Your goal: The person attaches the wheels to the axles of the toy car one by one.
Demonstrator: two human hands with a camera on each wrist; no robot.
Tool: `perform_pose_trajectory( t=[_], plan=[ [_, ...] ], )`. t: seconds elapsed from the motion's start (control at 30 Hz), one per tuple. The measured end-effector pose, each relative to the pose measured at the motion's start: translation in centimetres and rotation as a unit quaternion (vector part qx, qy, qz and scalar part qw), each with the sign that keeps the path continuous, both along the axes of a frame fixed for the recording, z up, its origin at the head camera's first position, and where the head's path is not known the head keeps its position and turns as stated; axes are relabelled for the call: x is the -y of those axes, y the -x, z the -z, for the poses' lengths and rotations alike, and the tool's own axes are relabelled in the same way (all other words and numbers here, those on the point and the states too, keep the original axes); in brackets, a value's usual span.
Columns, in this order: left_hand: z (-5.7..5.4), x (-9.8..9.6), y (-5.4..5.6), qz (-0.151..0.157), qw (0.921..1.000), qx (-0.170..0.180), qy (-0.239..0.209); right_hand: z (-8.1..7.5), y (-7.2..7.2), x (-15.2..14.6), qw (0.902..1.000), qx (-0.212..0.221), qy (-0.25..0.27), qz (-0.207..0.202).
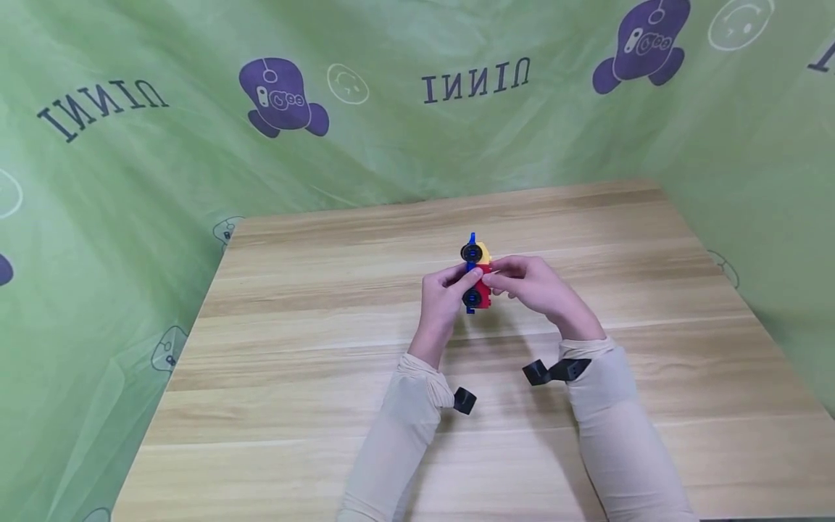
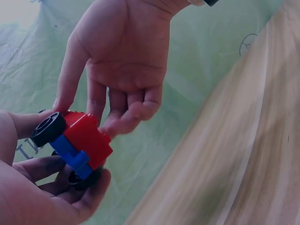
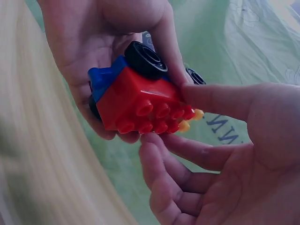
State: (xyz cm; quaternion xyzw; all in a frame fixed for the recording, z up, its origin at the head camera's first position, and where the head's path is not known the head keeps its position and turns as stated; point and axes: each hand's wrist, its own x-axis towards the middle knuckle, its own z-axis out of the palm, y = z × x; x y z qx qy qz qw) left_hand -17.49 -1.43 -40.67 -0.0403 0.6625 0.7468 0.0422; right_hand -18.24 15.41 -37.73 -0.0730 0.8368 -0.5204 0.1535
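Note:
A small toy car made of building bricks is held up above the table between both hands. It has a blue wheeled base [image 2: 73, 157] with black wheels [image 3: 146, 60]. On that base sit a red brick [image 3: 124, 98] with rows of studs and, farther along, a yellow brick [image 1: 484, 254]. My left hand [image 1: 443, 293] grips the base from the left, thumb and fingers around the wheel sides. From the right, my right hand [image 1: 531, 285] pinches the red brick, its thumb on one side and fingertips on the opposite side.
Below the hands is a wood-grain table [image 1: 313, 348]. A green printed cloth [image 1: 391, 159] hangs behind and beside it. Small black cameras [image 1: 464, 400] stick out from both sleeved wrists.

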Motion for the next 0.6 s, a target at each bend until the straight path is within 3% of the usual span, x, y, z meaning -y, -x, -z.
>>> perform_pose_trajectory(
  t=[0.13,0.27,0.33,0.47,0.6],
  plan=[
    [0.1,0.1,0.1,0.014,0.9997,0.02,-0.002,0.5,0.2,0.2,1.0,0.0,-0.002,0.004],
    [0.1,0.6,0.4,0.044,0.9977,0.046,0.021,0.8,0.5,0.5,0.9989,0.007,-0.011,0.044],
    [0.1,1.1,0.6,0.042,0.9969,0.058,0.034,1.0,0.5,0.7,0.9973,0.005,-0.026,0.068],
    [0.3,2.2,1.0,-0.003,0.9974,0.059,0.041,1.4,0.7,1.3,0.9881,-0.006,-0.103,0.114],
    [0.2,3.4,1.3,-0.05,0.9973,0.042,0.033,1.8,1.2,2.3,0.9686,-0.03,-0.208,0.134]
  ],
)
